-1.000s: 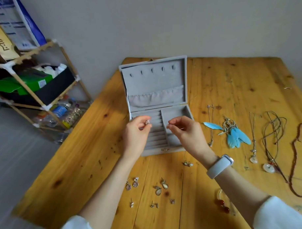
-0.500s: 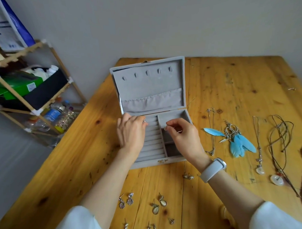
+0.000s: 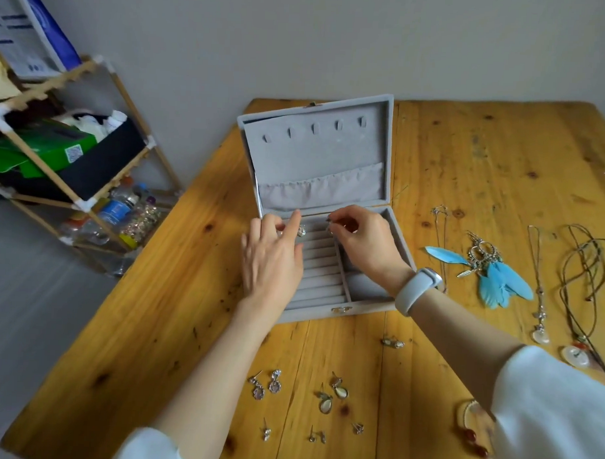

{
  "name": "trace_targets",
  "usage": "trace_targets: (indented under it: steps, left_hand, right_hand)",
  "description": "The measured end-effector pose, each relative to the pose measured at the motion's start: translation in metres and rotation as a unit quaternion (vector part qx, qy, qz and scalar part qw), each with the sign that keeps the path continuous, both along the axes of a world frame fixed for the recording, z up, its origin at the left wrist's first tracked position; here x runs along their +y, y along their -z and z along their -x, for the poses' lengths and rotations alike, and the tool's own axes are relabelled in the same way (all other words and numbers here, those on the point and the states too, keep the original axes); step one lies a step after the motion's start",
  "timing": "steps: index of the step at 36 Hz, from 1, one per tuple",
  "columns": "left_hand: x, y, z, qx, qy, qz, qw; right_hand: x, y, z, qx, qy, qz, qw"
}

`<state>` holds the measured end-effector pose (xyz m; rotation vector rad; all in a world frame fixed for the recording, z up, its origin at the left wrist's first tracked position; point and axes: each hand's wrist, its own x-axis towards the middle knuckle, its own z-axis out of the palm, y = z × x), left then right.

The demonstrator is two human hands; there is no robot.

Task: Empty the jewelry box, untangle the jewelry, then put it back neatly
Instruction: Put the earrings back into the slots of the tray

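Observation:
The grey velvet jewelry box (image 3: pixel 317 151) stands open on the wooden table, its lid upright. My left hand (image 3: pixel 270 262) rests over the back ring rolls (image 3: pixel 322 274), fingertips on a small sparkling silver piece (image 3: pixel 301 231) at the rearmost slot. My right hand (image 3: pixel 362 243), with a grey wristband, pinches another tiny silver piece (image 3: pixel 328 226) just right of it, above the same rolls. The rest of the rolls and the right-hand compartments look bare. Loose earrings (image 3: pixel 326 398) lie in front of the box.
Right of the box lie thin chains (image 3: pixel 440 230), blue feather earrings (image 3: pixel 498 277), pendant necklaces (image 3: pixel 539 327) and cord necklaces (image 3: pixel 582 273). A red-bead piece (image 3: pixel 475 441) sits by my right sleeve. A wooden shelf rack (image 3: pixel 66 173) with bottles stands left of the table.
Both hands moved forward and down from above the box to the back ring rolls, carrying the small silver pieces. The camera view shifted closer.

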<state>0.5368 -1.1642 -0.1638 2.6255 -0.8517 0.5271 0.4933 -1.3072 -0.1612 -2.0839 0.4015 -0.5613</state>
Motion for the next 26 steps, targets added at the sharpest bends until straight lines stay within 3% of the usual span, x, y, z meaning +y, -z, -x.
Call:
trace_targets:
  steps: [10,21,26]
  left_hand:
    - [0.015,0.010,0.014,0.017,-0.046,0.060,0.997]
    - [0.017,0.010,0.015,0.022,-0.048,0.074,0.996]
    - [0.017,0.011,0.015,0.028,-0.052,0.078,0.995]
  right_hand:
    - [0.017,0.005,-0.022,0.057,-0.009,0.104,0.993]
    - [0.021,0.006,-0.028,0.058,0.003,0.088,0.994]
    - [0.023,0.008,-0.026,0.065,-0.011,0.130,0.989]
